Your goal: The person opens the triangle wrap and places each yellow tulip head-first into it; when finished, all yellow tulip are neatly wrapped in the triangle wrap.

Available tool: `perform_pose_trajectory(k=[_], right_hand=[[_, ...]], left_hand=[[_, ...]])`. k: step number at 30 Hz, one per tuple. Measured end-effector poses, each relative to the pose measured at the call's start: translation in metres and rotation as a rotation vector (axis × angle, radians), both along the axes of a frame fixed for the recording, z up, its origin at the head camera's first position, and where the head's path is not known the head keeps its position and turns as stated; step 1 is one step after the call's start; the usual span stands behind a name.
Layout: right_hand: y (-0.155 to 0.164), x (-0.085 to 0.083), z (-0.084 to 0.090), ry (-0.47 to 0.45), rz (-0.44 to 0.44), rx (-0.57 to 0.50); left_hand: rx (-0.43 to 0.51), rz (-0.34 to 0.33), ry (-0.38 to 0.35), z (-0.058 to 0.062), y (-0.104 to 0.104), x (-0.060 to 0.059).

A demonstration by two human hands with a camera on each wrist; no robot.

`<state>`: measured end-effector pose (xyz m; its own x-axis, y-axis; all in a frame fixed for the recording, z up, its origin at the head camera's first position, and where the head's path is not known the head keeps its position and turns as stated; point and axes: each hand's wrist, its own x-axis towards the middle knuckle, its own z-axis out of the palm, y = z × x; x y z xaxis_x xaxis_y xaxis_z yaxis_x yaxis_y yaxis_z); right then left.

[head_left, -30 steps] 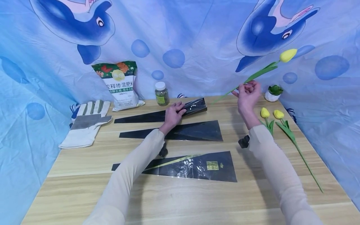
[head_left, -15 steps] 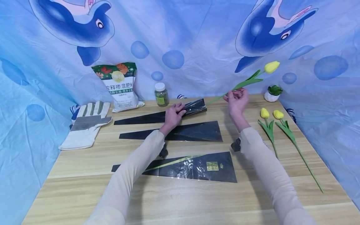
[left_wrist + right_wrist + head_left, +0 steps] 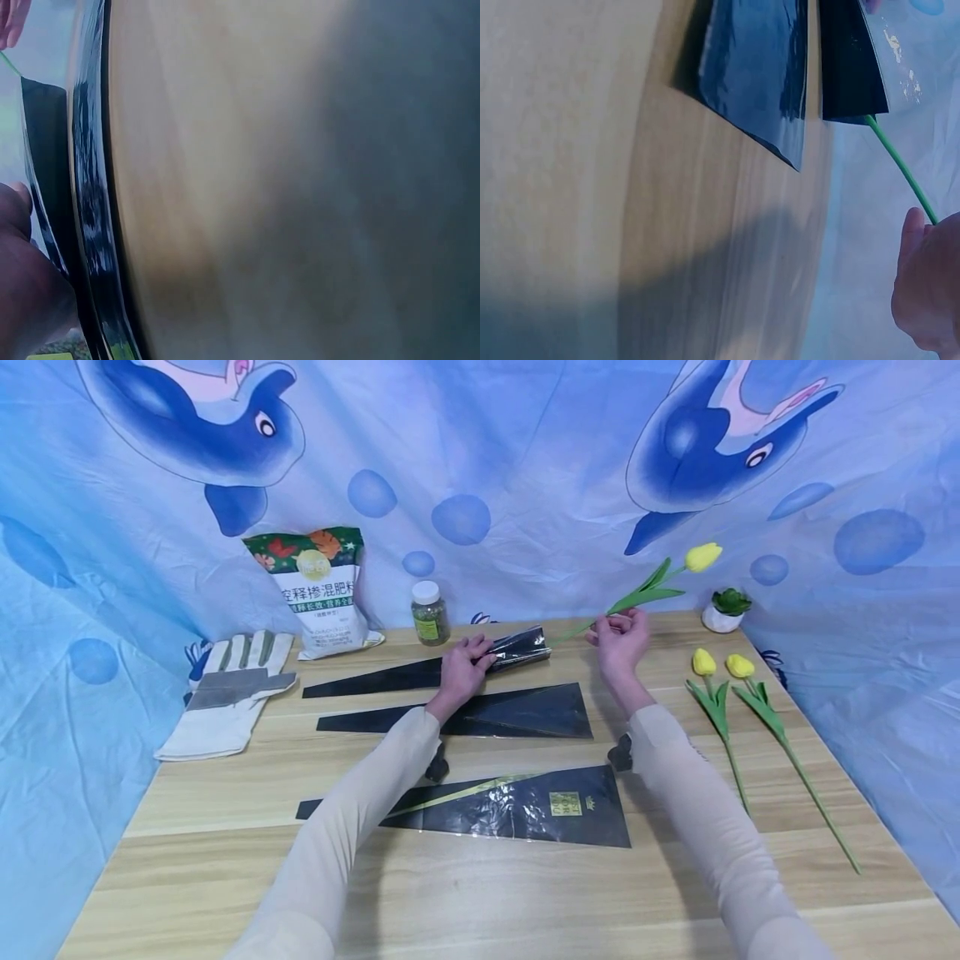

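The tulip (image 3: pixel 702 557) has a yellow head and green stem. The sleeves (image 3: pixel 517 647) are glossy black, the near one (image 3: pixel 525 806) with a gold label. The surface (image 3: pixel 480 893) is pale wood grain; the backdrop (image 3: pixel 480 460) is blue with dolphins and bubbles.

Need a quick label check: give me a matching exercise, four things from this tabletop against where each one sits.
Things:
1. work glove
2. fertiliser bag
3. small potted succulent
4. held yellow tulip

Places:
A. far right corner of the table
B. pinched in the right hand, stem tip at the sleeve mouth
C. left edge of the table
D. leaning on the backdrop, beside the jar

Pairs: 1-C, 2-D, 3-A, 4-B
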<state>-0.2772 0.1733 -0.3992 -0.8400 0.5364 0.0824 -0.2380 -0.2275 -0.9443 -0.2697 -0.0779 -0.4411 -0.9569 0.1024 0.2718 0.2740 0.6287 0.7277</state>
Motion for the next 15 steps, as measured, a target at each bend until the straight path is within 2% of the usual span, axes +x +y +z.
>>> perform_pose_trajectory(k=[7,15], right_hand=[[-0.006,0.002,-0.006,-0.044,0.017,0.049],[-0.011,0.005,-0.01,-0.129,0.048,0.011]], left_hand=[[-0.01,0.007,0.001,-0.001,0.001,0.0],[0.007,0.008,0.016,-0.002,0.002,0.0]])
